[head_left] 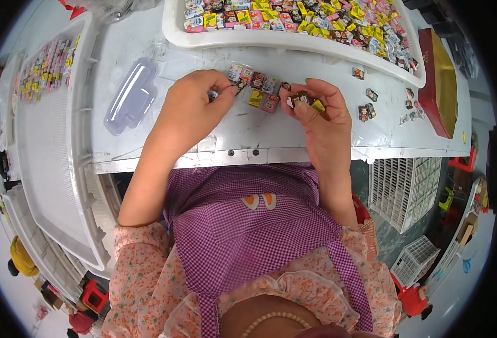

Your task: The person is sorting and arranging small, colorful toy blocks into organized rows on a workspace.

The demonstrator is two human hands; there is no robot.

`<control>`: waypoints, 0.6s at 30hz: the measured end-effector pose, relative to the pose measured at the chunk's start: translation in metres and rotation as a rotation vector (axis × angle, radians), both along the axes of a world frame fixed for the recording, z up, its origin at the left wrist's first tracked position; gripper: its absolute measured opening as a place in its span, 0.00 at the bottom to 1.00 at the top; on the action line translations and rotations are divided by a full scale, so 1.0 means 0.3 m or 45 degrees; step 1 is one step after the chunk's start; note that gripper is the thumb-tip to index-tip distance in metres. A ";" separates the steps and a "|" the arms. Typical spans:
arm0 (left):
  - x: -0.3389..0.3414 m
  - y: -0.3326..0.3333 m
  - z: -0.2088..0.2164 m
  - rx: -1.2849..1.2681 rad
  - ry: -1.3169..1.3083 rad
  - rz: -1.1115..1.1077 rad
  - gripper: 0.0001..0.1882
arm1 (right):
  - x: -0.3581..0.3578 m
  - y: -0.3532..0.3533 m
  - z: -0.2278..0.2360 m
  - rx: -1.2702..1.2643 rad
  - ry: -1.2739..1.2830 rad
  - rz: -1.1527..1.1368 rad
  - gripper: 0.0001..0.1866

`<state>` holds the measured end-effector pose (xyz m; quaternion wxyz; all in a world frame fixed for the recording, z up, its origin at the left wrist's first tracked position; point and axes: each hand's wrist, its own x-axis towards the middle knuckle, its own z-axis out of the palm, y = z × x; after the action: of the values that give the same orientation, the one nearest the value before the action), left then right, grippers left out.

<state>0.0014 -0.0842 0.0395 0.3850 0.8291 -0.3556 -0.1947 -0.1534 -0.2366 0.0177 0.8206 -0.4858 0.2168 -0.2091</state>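
"Since the cluster of small boxes (262, 89) slants from upper left to lower right, which hand is nearer?"

"Neither, clearly; it lies between them. The left hand (192, 104) makes a narrow pinch by its left edge, contents unclear; the right hand (326, 110) curls its grip around loose boxes (298, 101), dark and yellow."

"Textures?"

"Glossy card, perhaps; then scuffed tabletop (271, 130), smooth clear stepped tray (129, 98), rigid white bin (282, 39)."

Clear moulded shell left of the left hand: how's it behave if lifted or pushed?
The clear moulded shell is probably light, since it looks thin and see-through. Its moulded shape suggests it's fairly stiff, though squeezing might dent it. Glossy and lying flat, it'd likely slide rather than tip.
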 end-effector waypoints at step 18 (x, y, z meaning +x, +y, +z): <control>-0.045 -0.017 0.010 -0.723 1.726 0.325 0.13 | 0.118 0.102 0.034 -1.547 -0.184 -0.109 0.18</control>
<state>-0.0122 -0.0894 0.0424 0.7388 0.4307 0.0223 -0.5178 -0.1179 -0.2059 0.0278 0.4004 -0.8423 0.0220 -0.3603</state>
